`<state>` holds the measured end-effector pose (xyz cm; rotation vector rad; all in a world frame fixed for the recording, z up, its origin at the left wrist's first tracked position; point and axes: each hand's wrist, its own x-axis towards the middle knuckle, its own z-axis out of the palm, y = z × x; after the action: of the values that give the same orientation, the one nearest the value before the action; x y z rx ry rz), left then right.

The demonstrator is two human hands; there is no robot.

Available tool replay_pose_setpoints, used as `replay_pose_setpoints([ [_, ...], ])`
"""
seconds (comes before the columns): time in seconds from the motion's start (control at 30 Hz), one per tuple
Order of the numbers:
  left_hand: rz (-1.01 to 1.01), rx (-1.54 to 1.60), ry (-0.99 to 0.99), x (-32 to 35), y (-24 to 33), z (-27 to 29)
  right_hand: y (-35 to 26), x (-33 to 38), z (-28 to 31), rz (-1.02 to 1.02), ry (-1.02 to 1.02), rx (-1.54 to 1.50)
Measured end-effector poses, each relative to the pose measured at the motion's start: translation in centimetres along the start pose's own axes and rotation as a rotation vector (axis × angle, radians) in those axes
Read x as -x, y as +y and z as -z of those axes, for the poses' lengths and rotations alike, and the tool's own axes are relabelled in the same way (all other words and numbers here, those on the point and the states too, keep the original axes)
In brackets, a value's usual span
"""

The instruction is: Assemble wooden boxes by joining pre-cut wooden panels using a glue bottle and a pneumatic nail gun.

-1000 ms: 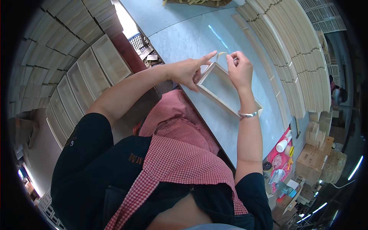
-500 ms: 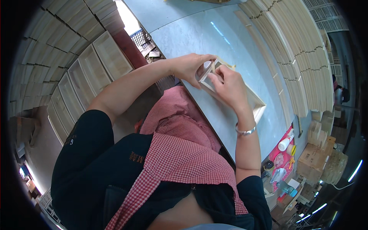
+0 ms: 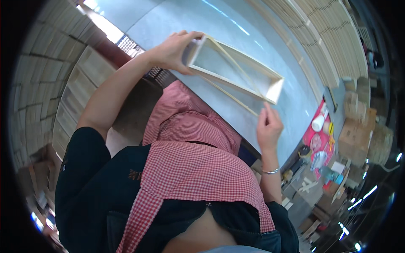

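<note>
A shallow rectangular wooden frame with pale sides lies at a slant over the blue-grey tabletop. My left hand is closed round its left end, thumb on the near side and fingers on the far side. From that end a thin yellowish elastic band stretches in two strands towards my right hand. One strand crosses the frame's opening, and the other runs outside its near side. Just beyond the frame's right end, my right fingers pinch the band.
Long stacks of wooden strips line the table's far right side. Empty wooden trays and stacked wood stand at the left. Cardboard boxes, a white bottle and small items on a pink sheet are at the right.
My right hand has moved from the frame's left end to beyond its right end, drawing the band out long. The frame and my left hand appear further up and left in view.
</note>
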<state>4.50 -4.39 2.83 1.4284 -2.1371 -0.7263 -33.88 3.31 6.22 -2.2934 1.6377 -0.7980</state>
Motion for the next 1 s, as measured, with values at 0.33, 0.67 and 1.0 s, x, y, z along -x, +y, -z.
replay_pose_setpoints([
  [0.33, -0.012, 0.052, -0.056, -0.6, 0.2, -0.3, 10.3, -6.8, 2.2, -0.095, -0.188, -0.019],
  [0.67, 0.031, -0.073, -0.079, -0.6, 0.4, 0.1, 4.1, -8.7, -0.2, 0.054, 0.099, -0.033],
  [1.0, -0.145, -0.652, -0.011, 2.9, -0.3, -0.6, 2.0, -9.1, -4.3, 0.172, -0.002, 0.264],
])
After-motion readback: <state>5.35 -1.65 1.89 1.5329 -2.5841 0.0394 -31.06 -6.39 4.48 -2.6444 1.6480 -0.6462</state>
